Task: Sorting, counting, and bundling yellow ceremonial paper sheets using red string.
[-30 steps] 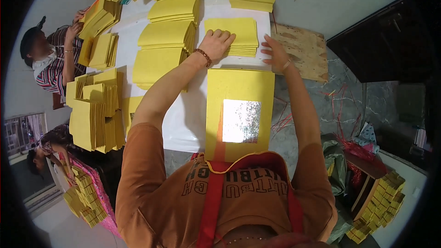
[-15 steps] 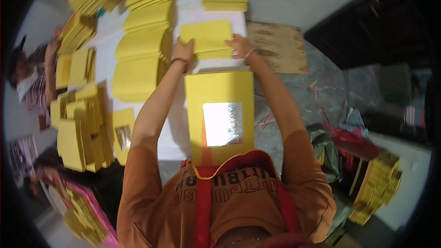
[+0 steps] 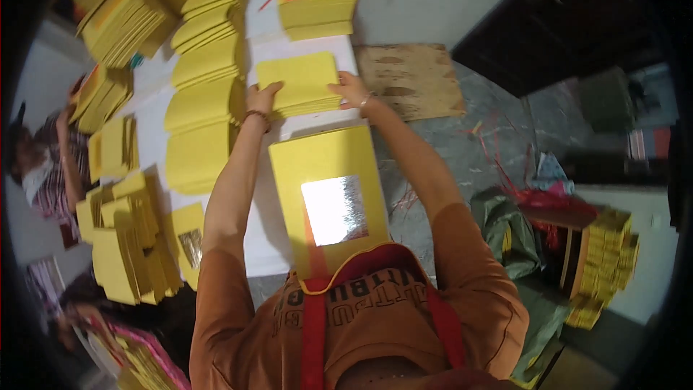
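Observation:
A small stack of yellow paper point(image 3: 297, 76) lies on the white table, between my two hands. My left hand point(image 3: 263, 100) grips its left edge, the thumb resting on top. At the right edge, my right hand point(image 3: 352, 91) has its fingers closed on the stack, with some fingertips hidden. Nearer to me is a larger yellow stack point(image 3: 290, 173), whose top sheet carries an orange stripe and a shiny silver foil square point(image 3: 336, 209). My apron covers its near end.
Rows of yellow paper stacks point(image 3: 198, 159) fill the table's left. A bundle with red ties point(image 3: 317, 11) stands at the far end. Another person point(image 3: 54, 152) works at the left. Right of the table are a stained board point(image 3: 411, 83) and a green sack point(image 3: 505, 235).
The whole view has shifted, so the table and stacks appear lower and further left. Both hands keep their hold on the small stack.

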Action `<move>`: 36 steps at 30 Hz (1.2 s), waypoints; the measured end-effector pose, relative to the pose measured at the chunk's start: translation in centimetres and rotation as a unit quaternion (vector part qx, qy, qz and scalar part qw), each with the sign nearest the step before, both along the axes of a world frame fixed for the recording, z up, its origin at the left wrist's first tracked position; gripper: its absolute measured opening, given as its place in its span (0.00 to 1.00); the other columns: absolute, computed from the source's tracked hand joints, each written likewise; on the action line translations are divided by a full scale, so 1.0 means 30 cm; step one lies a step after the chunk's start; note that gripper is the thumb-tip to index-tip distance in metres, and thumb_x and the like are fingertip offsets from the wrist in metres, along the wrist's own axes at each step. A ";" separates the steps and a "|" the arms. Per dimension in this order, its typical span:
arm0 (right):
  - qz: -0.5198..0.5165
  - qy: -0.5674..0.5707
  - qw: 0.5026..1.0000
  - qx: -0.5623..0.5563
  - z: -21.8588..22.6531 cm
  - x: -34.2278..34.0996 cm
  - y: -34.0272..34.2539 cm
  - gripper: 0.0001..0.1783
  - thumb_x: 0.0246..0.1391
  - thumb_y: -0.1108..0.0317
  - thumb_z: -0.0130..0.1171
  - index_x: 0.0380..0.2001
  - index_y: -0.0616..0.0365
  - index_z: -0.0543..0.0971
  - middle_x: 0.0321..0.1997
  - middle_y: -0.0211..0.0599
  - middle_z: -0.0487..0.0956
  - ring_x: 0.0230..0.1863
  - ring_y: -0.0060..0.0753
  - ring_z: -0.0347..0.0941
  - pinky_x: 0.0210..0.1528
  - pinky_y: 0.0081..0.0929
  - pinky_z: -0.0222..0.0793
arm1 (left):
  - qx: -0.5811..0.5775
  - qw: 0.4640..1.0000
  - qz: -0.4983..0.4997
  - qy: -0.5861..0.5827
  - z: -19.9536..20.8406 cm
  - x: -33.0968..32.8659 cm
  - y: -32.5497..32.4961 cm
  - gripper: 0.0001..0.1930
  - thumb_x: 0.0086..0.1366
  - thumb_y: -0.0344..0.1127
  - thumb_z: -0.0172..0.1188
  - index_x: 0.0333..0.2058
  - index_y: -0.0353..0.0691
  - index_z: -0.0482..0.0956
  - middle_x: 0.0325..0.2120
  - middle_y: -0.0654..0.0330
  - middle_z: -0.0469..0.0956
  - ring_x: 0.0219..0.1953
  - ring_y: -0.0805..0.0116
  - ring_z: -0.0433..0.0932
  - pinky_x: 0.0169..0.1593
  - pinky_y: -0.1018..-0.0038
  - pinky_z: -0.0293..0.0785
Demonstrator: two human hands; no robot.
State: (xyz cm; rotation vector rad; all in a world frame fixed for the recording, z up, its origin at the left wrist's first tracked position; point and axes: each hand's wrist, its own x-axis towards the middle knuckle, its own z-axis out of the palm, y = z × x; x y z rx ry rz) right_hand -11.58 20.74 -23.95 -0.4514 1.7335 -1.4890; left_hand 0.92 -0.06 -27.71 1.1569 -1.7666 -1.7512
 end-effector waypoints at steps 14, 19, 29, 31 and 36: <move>-0.107 0.127 0.980 -0.107 -0.081 -0.125 0.069 0.56 0.35 0.64 0.70 0.60 0.66 0.42 0.52 0.50 0.66 0.52 0.35 0.64 0.53 0.28 0.61 | 0.123 0.955 -0.115 0.244 0.231 -0.017 0.187 0.43 0.43 0.23 0.67 0.56 0.39 0.51 0.43 0.50 0.69 0.44 0.60 0.72 0.47 0.68 0.71; 0.020 0.063 0.964 -0.258 0.061 -0.084 0.031 0.49 0.33 0.70 0.69 0.57 0.66 0.51 0.53 0.41 0.66 0.52 0.31 0.64 0.55 0.28 0.58 | -0.048 0.956 -0.142 0.251 0.293 0.029 0.165 0.50 0.44 0.21 0.65 0.61 0.42 0.40 0.48 0.51 0.66 0.47 0.60 0.70 0.50 0.68 0.69; 0.006 0.083 0.982 -0.169 0.001 -0.071 0.081 0.42 0.34 0.71 0.68 0.54 0.63 0.58 0.52 0.38 0.67 0.52 0.30 0.63 0.55 0.26 0.58 | -0.005 0.965 -0.197 0.172 0.203 0.048 0.197 0.25 0.50 0.24 0.63 0.46 0.35 0.64 0.40 0.57 0.73 0.42 0.69 0.73 0.45 0.75 0.70; 0.019 0.143 0.976 -0.164 0.008 -0.064 0.074 0.38 0.35 0.68 0.67 0.51 0.65 0.61 0.48 0.40 0.70 0.49 0.31 0.66 0.53 0.26 0.61 | -0.018 0.967 -0.190 0.172 0.223 0.062 0.195 0.25 0.50 0.24 0.63 0.46 0.36 0.64 0.40 0.57 0.73 0.42 0.69 0.73 0.45 0.75 0.70; 0.031 0.058 0.991 -0.116 0.027 -0.070 0.055 0.32 0.37 0.67 0.67 0.46 0.64 0.66 0.42 0.38 0.73 0.43 0.30 0.70 0.46 0.25 0.65 | 0.100 0.973 -0.156 0.137 0.188 0.045 0.153 0.29 0.52 0.33 0.64 0.50 0.33 0.60 0.44 0.54 0.70 0.46 0.67 0.70 0.49 0.73 0.67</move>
